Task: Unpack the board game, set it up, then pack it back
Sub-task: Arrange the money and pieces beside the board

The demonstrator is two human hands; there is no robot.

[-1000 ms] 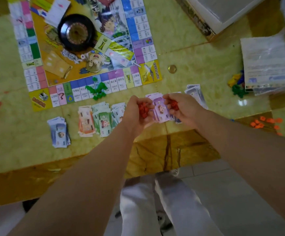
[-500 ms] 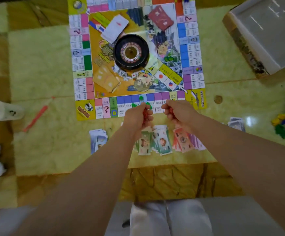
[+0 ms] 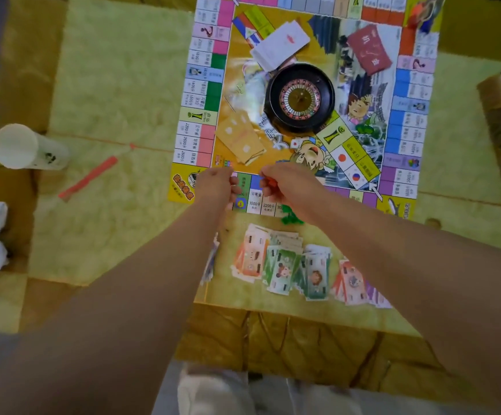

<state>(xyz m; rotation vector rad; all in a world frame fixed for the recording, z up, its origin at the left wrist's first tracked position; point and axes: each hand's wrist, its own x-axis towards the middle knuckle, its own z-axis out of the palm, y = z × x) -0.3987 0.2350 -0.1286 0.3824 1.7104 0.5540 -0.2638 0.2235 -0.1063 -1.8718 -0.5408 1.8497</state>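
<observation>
Your left hand hangs over the near edge of the board with its fingers curled; you cannot tell whether it holds anything. Just beside it, your right hand pinches small red pieces above the same row of squares. Green pieces lie at the board's near edge, under your right wrist. The board lies flat on the bench, with a black roulette wheel at its middle and a white card stack beyond it. Fanned stacks of play money lie on the bench nearer you. A white cup lies tipped over at far left, a red strip beside it.
</observation>
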